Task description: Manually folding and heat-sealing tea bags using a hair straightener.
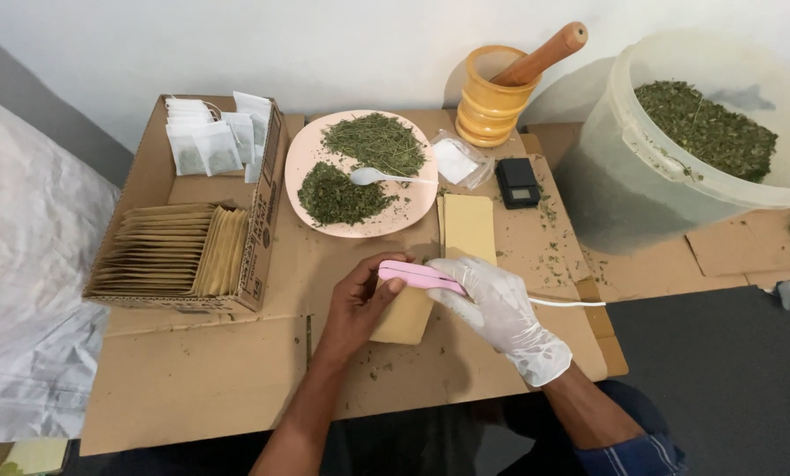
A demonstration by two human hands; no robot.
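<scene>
Both hands grasp a pink sealer (420, 277): the bare left hand (360, 304) pinches its left end, and the gloved right hand (501, 310) presses on its right part. The sealer is clamped across a tan envelope (404, 319) near the front edge of the cardboard sheet (210, 379). A white cord (571, 303) trails right. Spare envelopes (468, 226) lie just behind; a pink plate (302, 159) of dried herb lies toward the back edge.

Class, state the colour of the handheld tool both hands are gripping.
Pink sealing tool, seen in the head view.

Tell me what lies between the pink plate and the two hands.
A stack of tan envelopes lies between the plate and the hands, seen in the head view.
</scene>
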